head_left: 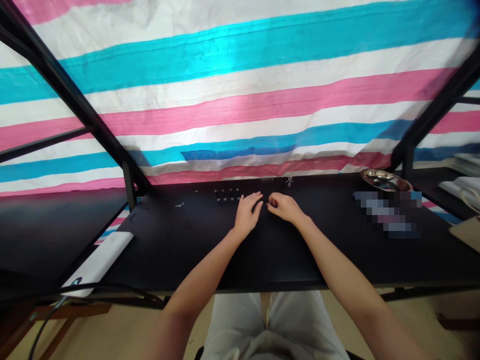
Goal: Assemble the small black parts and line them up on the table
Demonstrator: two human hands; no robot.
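My left hand [247, 215] rests low over the black table [180, 250], palm down, with its fingers stretched out. Just left of its fingertips stands a row of several small dark pieces with pale ends [227, 195]; their kind is too small to tell. My right hand [285, 208] is a short way to the right, its fingers curled in and pressed together. Whatever they pinch, if anything, is hidden. Beyond the hands, near the back edge, lie a row of tiny light-coloured pieces [267, 179] and a small pale cluster [288, 181].
A shiny metal dish [386, 181] sits at the back right, with a blurred-out item [388, 215] before it. White scraps [180, 205] lie left. A white power bank [99, 262] with a cable is at the left edge. Striped sheeting [240, 110] hangs behind.
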